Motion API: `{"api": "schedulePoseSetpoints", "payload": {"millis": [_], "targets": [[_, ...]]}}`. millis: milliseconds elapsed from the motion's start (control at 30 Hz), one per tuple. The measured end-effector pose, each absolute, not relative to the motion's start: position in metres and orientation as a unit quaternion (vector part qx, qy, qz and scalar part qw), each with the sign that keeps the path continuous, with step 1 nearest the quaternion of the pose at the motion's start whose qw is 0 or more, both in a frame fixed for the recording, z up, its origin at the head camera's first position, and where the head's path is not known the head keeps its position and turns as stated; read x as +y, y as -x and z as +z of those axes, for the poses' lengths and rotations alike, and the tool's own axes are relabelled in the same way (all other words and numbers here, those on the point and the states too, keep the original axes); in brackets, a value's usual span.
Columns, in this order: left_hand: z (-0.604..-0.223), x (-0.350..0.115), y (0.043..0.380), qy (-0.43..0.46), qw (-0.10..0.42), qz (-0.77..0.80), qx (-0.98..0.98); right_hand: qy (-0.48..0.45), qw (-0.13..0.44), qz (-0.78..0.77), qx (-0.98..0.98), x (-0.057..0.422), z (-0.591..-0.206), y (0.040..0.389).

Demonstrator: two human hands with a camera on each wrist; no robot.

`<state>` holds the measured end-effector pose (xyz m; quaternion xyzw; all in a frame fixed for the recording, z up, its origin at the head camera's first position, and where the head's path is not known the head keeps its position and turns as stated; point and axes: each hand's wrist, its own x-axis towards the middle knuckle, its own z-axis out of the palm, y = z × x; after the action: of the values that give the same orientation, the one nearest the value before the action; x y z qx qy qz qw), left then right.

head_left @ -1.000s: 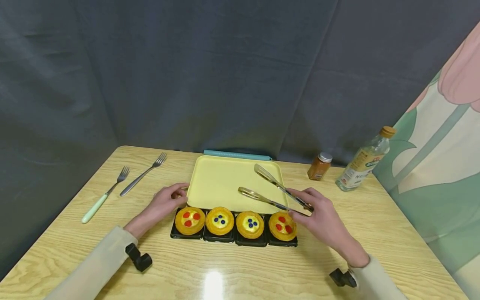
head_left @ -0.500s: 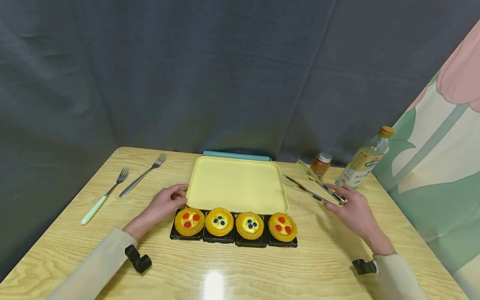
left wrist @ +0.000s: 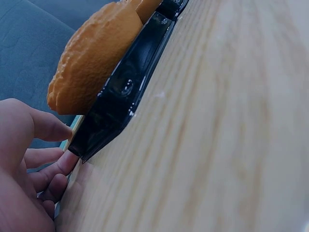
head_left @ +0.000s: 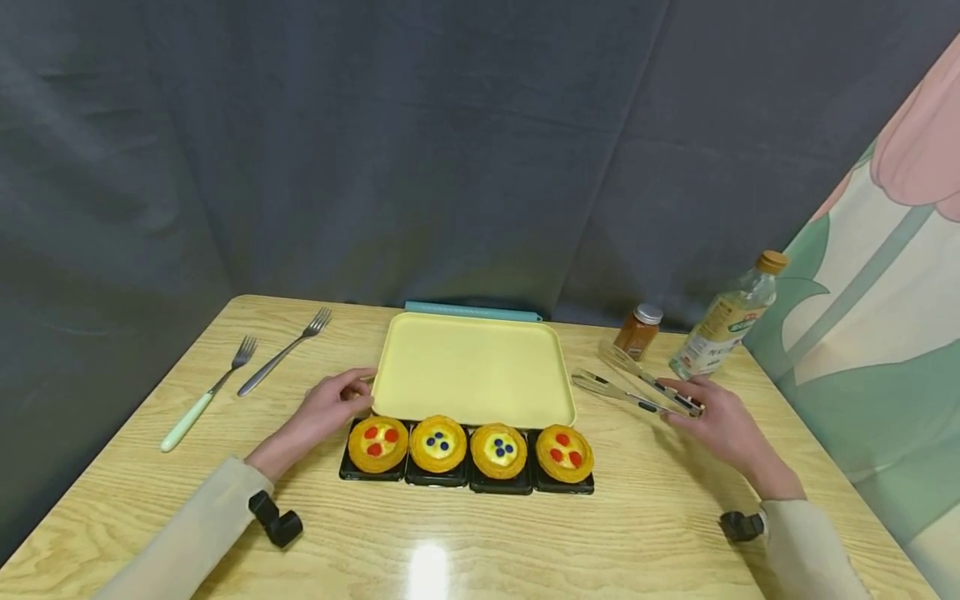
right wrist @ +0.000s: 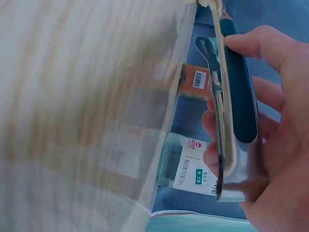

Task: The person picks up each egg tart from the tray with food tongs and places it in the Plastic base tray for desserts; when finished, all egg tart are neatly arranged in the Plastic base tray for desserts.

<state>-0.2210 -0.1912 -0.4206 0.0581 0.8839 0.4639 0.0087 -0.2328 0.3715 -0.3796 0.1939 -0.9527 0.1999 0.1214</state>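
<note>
My left hand (head_left: 332,407) pinches the left edge of a yellow tray (head_left: 476,367), thumb on one side and fingers on the other. In the left wrist view its fingers (left wrist: 53,171) lie by the corner of a black plastic base (left wrist: 116,92). My right hand (head_left: 720,423) grips metal tongs (right wrist: 241,92) with dark pads, right of the tray. Their arms are spread, with nothing between the tips. Along the tray's near side sit several tarts in a row on black bases: red-topped tarts (head_left: 378,444) at the ends, blue-topped tarts (head_left: 438,444) in the middle.
Two forks lie at the left, one green-handled (head_left: 198,412), one all metal (head_left: 281,354). A small orange-brown jar (head_left: 636,333) and a clear bottle (head_left: 723,329) with a label stand at the back right. A blue-green bar (head_left: 474,311) lies behind the tray, before a dark curtain (head_left: 420,150).
My right hand has carried the tongs from over the tray to the right, and lowered them slightly toward the table. My left hand stays at the tray's edge. Tray and tarts have not moved.
</note>
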Motion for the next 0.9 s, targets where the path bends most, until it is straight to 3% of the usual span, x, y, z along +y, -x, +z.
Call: {"api": "schedulePoseSetpoints", "payload": {"millis": [133, 900], "targets": [[-0.421, -0.191, 0.221, -0.058, 0.009, 0.463, 0.884, -0.194, 0.095, 0.187, -0.958, 0.373, -0.378, 0.232], [-0.420, -0.193, 0.222, -0.054, 0.015, 0.464, 0.884, -0.209, 0.082, 0.078, -0.971, 0.363, -0.384, 0.232]]}}
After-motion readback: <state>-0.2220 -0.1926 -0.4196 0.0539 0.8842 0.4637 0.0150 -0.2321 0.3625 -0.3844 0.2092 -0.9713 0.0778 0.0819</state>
